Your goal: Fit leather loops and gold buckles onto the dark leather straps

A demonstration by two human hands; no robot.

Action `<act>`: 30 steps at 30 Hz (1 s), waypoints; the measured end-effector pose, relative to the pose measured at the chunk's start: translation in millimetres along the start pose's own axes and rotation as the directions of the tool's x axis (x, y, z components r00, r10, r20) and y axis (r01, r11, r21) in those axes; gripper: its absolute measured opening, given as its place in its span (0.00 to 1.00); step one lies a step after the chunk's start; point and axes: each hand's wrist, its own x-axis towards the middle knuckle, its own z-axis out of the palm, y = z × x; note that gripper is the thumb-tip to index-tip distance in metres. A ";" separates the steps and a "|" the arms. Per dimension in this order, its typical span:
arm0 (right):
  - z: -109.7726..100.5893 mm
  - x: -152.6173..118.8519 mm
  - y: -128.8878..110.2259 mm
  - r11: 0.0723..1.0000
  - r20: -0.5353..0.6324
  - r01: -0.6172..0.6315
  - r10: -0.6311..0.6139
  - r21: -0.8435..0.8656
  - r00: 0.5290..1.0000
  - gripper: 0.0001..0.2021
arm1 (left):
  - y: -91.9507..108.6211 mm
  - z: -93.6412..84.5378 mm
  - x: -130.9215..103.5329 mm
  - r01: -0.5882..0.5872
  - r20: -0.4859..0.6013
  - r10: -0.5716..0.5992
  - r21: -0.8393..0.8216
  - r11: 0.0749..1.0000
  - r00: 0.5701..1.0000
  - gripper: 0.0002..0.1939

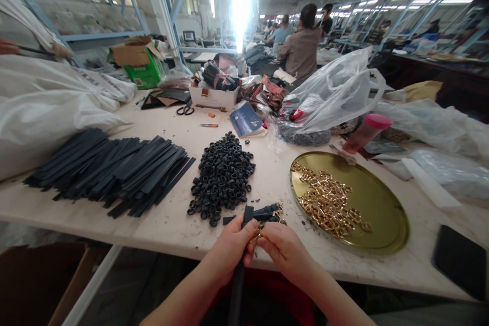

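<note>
My left hand [234, 244] is closed round a black strap [237, 285], whose end sticks up above the thumb and whose length hangs below the table edge. My right hand [281, 247] touches it, its fingers pinched on a small gold buckle [258, 235] beside the strap. Just beyond my hands lie finished-looking black straps [263, 212] with gold buckles. A heap of black loops [223, 175] is behind them. To the left are stacked flat black strips [126, 170]. On the right, a round gold tray [385, 214] holds many gold buckles [328, 204].
A black phone-like slab [460, 260] lies at the right edge. Farther back are a blue booklet [246, 119], scissors [185, 108], a white box [214, 98], a plastic bag [332, 97] and a pink-lidded container [367, 133]. White sacks [49, 107] sit at left. People work behind.
</note>
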 end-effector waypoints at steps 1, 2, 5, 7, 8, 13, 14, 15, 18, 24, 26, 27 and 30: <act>0.8 0.0 1.7 0.996 0.024 -0.053 0.051 0.068 0.998 0.15 | -0.2 0.9 0.1 -0.061 -0.057 0.065 0.057 0.996 0.996 0.15; 2.0 -0.2 3.2 0.985 0.046 -0.104 0.098 0.141 0.994 0.16 | -0.4 1.5 0.2 -0.108 -0.100 0.119 0.109 0.988 0.988 0.15; 5.0 -0.7 3.8 0.965 0.075 -0.140 0.126 0.222 0.989 0.19 | 0.1 1.1 0.9 -0.091 -0.084 0.103 0.126 0.988 0.991 0.14; 4.7 -0.6 1.9 0.991 0.068 -0.073 0.066 0.112 0.996 0.18 | 0.4 -0.4 1.5 0.006 0.010 -0.007 0.064 0.998 1.000 0.14; 4.0 -0.2 1.0 0.998 0.061 -0.043 0.040 0.044 0.997 0.17 | 0.2 -0.9 1.7 0.041 0.042 -0.043 0.050 0.998 0.998 0.13; 3.3 1.8 2.8 0.967 0.098 -0.173 0.157 0.189 0.983 0.21 | -2.4 -0.4 -0.3 -0.124 -0.117 0.171 0.327 0.937 0.978 0.13; 4.8 1.5 3.7 0.941 0.123 -0.219 0.193 0.257 0.973 0.22 | -2.8 -0.3 -1.2 -0.167 -0.147 0.248 0.419 0.892 0.958 0.13; 6.7 0.8 4.4 0.919 0.140 -0.254 0.221 0.300 0.965 0.22 | -3.0 -0.5 -2.0 -0.197 -0.164 0.316 0.500 0.843 0.935 0.12; 11.4 -2.2 4.6 0.926 0.120 -0.262 0.238 0.270 0.964 0.23 | -2.6 -2.2 -2.3 -0.222 -0.168 0.383 0.582 0.782 0.908 0.11; 7.1 -2.0 4.7 0.975 0.037 0.014 -0.006 -0.220 0.999 0.18 | -3.4 -4.0 6.1 -0.095 -0.025 0.108 0.311 0.946 0.994 0.13; 6.3 -0.7 7.5 0.979 0.026 -0.013 0.018 -0.204 0.999 0.19 | -5.9 -4.4 7.8 -0.121 -0.042 0.143 0.330 0.936 0.989 0.13; 6.7 -0.3 9.1 0.989 0.033 -0.048 0.053 -0.140 0.998 0.19 | -7.5 -4.7 8.3 -0.134 -0.062 0.164 0.343 0.930 0.984 0.13; 9.4 -0.3 12.9 0.983 0.091 -0.158 0.150 0.090 0.985 0.20 | -12.2 -5.5 8.8 -0.161 -0.114 0.213 0.351 0.923 0.970 0.12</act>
